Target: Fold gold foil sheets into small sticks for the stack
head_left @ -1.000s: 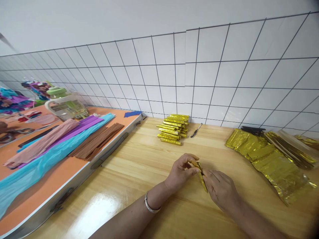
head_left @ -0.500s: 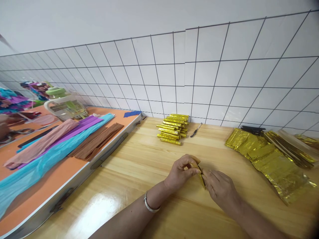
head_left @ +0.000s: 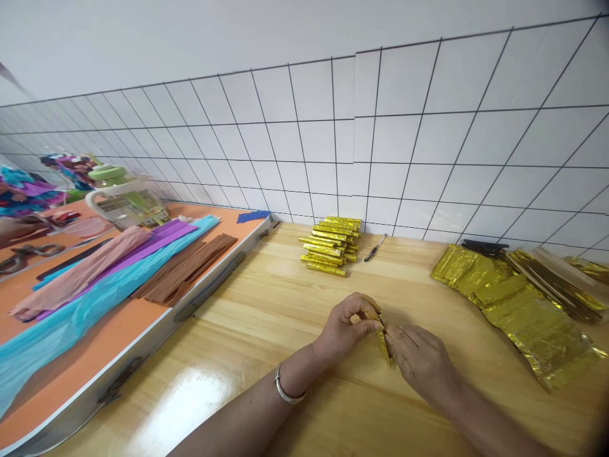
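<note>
Gold strip is held between the hands, probably so that its narrow shape can be controlled; gold rolls are stacked beyond them, seemingly for easy counting. It is pinched by the left hand; the right hand's fingers are bent against it, their grip hidden.

Around one gold strip: one pen at twelve o'clock, one green lid at ten, one bracelet at eight.

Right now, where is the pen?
In the head view, the pen lies on the wooden table, just right of the gold foil rolls, near the wall.
</note>
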Demonstrator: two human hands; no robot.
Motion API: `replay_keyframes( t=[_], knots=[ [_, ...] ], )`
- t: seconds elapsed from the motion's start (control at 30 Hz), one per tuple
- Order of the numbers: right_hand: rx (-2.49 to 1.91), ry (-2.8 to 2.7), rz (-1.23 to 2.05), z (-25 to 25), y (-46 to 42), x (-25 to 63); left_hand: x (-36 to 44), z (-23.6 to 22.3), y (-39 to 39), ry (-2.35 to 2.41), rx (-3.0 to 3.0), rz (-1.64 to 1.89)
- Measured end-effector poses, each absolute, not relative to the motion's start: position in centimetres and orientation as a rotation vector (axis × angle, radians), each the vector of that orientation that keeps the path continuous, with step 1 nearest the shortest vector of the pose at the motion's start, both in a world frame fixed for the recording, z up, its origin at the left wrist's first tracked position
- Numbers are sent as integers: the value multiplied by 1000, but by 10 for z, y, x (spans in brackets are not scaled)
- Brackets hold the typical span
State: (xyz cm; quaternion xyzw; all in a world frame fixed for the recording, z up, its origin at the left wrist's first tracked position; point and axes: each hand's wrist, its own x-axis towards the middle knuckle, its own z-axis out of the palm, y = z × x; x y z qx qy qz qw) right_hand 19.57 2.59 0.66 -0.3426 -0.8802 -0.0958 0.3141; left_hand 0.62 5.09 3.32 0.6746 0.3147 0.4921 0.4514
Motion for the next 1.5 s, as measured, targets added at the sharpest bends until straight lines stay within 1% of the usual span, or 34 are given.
replay_keyframes(
  t=[0.33,0.5,0.8,1.17,1.5],
  knots=[
    [-975,-2277,-157,8,22,194,9,28,53,745,1606,1275],
    [-1074,-2265,-240,11,19,191,11,28,51,765,1618,1300],
    [-1077,-2261,-370,10,22,194,7,34,51,788,1598,1254],
    [-1055,-2374,-615,11,22,200,5,45,47,946,1831,1164],
    [-1056,-2407,-652,12,21,199,16,31,43,1083,1672,1304]
  ],
)
